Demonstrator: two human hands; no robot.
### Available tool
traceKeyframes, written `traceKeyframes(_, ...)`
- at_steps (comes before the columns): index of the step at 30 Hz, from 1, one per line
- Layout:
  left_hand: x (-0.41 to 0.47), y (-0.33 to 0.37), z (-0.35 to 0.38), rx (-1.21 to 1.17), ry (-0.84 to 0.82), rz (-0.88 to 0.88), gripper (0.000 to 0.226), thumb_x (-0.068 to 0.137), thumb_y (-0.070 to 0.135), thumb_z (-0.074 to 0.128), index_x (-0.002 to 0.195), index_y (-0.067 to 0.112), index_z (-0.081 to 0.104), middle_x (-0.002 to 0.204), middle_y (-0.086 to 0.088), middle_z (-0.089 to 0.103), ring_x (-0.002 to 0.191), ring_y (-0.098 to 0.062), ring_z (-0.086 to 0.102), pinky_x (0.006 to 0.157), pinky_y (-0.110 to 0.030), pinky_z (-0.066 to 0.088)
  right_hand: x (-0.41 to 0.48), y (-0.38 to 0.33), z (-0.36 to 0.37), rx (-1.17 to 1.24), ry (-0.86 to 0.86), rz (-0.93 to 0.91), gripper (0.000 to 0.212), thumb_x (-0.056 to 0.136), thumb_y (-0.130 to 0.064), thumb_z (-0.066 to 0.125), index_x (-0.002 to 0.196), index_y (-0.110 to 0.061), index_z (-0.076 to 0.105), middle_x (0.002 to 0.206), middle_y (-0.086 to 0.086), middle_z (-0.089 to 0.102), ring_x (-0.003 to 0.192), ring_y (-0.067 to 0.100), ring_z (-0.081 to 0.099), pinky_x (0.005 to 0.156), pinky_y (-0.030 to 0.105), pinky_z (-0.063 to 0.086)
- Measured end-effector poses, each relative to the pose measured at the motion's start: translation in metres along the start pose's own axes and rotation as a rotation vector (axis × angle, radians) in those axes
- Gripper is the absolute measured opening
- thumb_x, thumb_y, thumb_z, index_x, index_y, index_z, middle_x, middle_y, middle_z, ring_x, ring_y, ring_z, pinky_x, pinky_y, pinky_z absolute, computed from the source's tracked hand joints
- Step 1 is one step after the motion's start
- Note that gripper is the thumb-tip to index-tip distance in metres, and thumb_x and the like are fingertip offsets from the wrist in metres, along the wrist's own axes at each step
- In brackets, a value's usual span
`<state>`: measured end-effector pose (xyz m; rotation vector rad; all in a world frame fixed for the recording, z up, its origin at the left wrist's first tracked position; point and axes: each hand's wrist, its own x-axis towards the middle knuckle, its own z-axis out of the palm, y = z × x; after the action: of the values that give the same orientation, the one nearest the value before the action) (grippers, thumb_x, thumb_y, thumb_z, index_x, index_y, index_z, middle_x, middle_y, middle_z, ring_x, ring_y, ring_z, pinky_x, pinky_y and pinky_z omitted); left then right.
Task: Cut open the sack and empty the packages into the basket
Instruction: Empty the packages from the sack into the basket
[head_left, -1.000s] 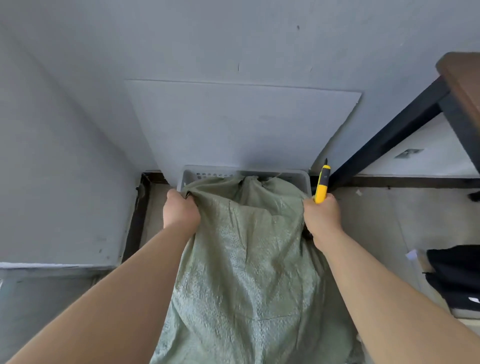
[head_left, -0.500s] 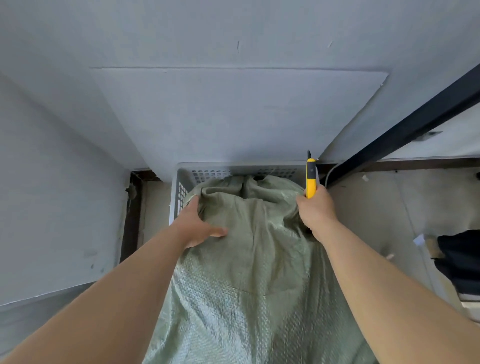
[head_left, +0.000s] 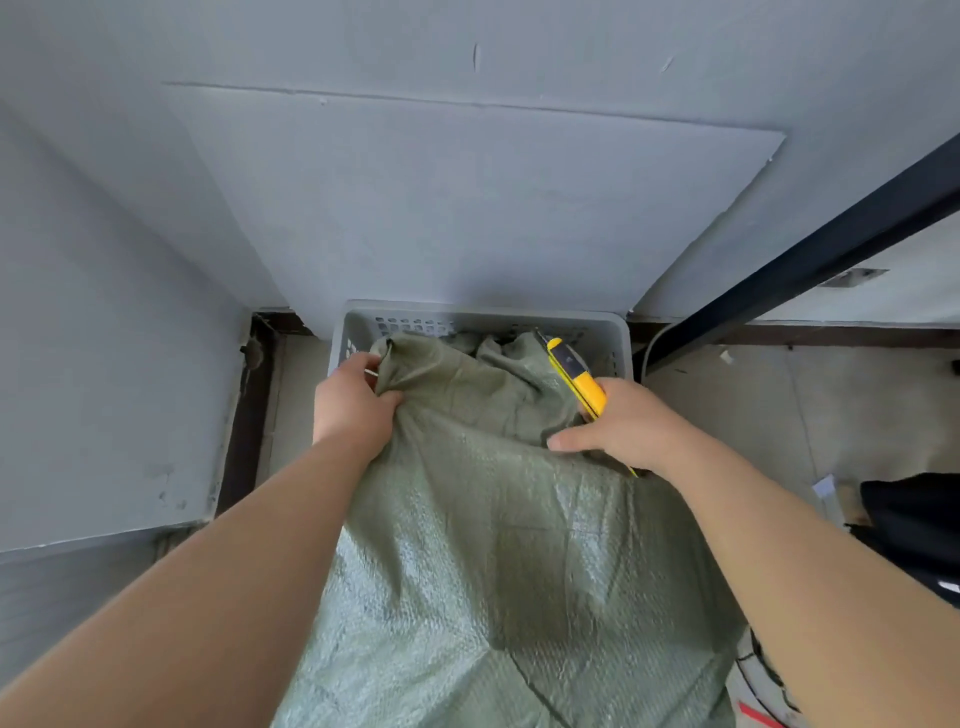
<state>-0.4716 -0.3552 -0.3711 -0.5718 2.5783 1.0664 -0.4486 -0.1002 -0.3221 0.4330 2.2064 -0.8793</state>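
Note:
A green woven sack (head_left: 498, 561) fills the lower middle, its far end lying over the grey perforated basket (head_left: 608, 332) against the wall. My left hand (head_left: 353, 405) grips the sack's far left corner at the basket's rim. Over on the sack's right side, my right hand (head_left: 628, 426) holds a yellow utility knife (head_left: 574, 374) that points up and to the left, and its fingers press on the fabric. No packages show; the sack hides the inside of the basket.
A pale board (head_left: 467, 208) leans on the wall behind the basket. A black table leg (head_left: 810, 260) slants down to the basket's right. A dark bag (head_left: 914, 530) lies on the floor at right. A grey wall (head_left: 104, 338) closes the left.
My left hand has moved from flat on the sack to gripping its far left corner. The knife has tilted from upright to leaning left, and my right hand now presses on the fabric.

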Motion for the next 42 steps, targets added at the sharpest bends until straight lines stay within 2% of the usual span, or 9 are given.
traceKeyframes(4,-0.002,0.007,0.001,-0.032,0.063,-0.056,0.025,0.086,0.013,0.065,0.11,0.01,0.059,0.1,-0.005,0.064,0.086,-0.02,0.054,0.079,-0.03,0.043,-0.029,0.006,0.002,-0.145,-0.132,-0.015,0.057,0.053,-0.033,0.089,0.097,-0.014,0.057,0.095,0.005,0.062,0.086,0.023,0.061,0.08,0.034,0.049)
traceKeyframes(10,-0.01,0.003,-0.006,-0.046,0.056,-0.079,0.027,0.084,0.018,0.069,0.107,0.01,0.059,0.096,-0.002,0.062,0.096,-0.025,0.061,0.079,-0.03,0.043,-0.022,0.025,0.034,-0.165,0.247,-0.055,0.028,0.068,-0.014,0.075,0.069,-0.024,0.048,0.065,-0.005,0.053,0.06,0.02,0.055,0.06,0.033,0.048)
traceKeyframes(15,-0.042,-0.001,-0.033,-0.016,-0.355,-0.168,0.122,0.053,0.048,0.087,0.151,0.022,0.019,0.146,-0.007,0.038,0.13,-0.029,0.043,0.105,-0.047,0.039,-0.008,0.028,0.036,-0.041,0.437,-0.012,0.019,0.075,-0.017,0.073,0.08,-0.018,0.055,0.077,0.003,0.062,0.069,0.025,0.059,0.061,0.036,0.051)
traceKeyframes(18,-0.067,-0.005,-0.046,0.157,-0.517,-0.176,0.146,0.038,0.043,0.092,0.152,0.027,0.002,0.15,-0.017,0.031,0.131,-0.038,0.041,0.109,-0.052,0.036,-0.001,0.021,0.028,0.011,0.524,-0.007,0.015,0.08,-0.015,0.069,0.089,-0.012,0.057,0.087,0.008,0.063,0.075,0.027,0.057,0.063,0.035,0.048)
traceKeyframes(21,-0.08,-0.022,-0.043,0.281,-0.454,-0.153,0.096,0.061,0.024,0.089,0.139,0.015,0.035,0.117,-0.007,0.061,0.095,-0.02,0.059,0.086,-0.033,0.05,0.008,0.01,0.017,0.057,0.55,-0.014,0.014,0.083,-0.013,0.066,0.095,-0.008,0.059,0.091,0.011,0.062,0.081,0.031,0.058,0.068,0.037,0.05)
traceKeyframes(25,-0.084,-0.04,-0.026,0.354,-0.245,-0.078,0.009,0.084,0.019,0.068,0.084,0.021,0.06,0.081,-0.001,0.066,0.066,-0.016,0.058,0.061,-0.031,0.052,0.006,0.006,0.018,0.087,0.478,-0.075,0.012,0.083,-0.013,0.065,0.086,-0.009,0.054,0.083,0.009,0.056,0.067,0.023,0.051,0.056,0.029,0.037)
traceKeyframes(31,-0.091,-0.048,-0.016,0.218,-0.144,-0.07,0.004,0.089,0.018,0.061,0.085,0.015,0.062,0.074,0.0,0.062,0.067,-0.017,0.055,0.061,-0.028,0.043,-0.043,0.032,0.045,0.184,0.253,-0.037,0.059,0.061,-0.03,0.086,0.105,-0.009,0.053,0.104,0.002,0.05,0.084,0.018,0.051,0.069,0.028,0.04)
traceKeyframes(35,-0.093,-0.054,-0.017,0.142,-0.068,-0.122,0.008,0.089,0.016,0.059,0.09,0.009,0.062,0.078,-0.006,0.063,0.073,-0.024,0.056,0.062,-0.029,0.04,-0.078,0.055,0.07,0.201,0.074,0.012,0.057,0.052,-0.034,0.09,0.091,-0.021,0.051,0.08,-0.007,0.048,0.068,0.008,0.048,0.056,0.024,0.033)
traceKeyframes(42,-0.087,-0.053,-0.019,0.072,-0.01,-0.163,0.009,0.09,0.015,0.057,0.093,0.007,0.06,0.081,-0.007,0.061,0.074,-0.025,0.054,0.054,-0.028,0.035,-0.1,0.083,0.104,0.223,0.229,0.04,0.045,0.057,-0.027,0.088,0.074,-0.024,0.047,0.071,-0.005,0.049,0.061,0.011,0.045,0.053,0.028,0.032)
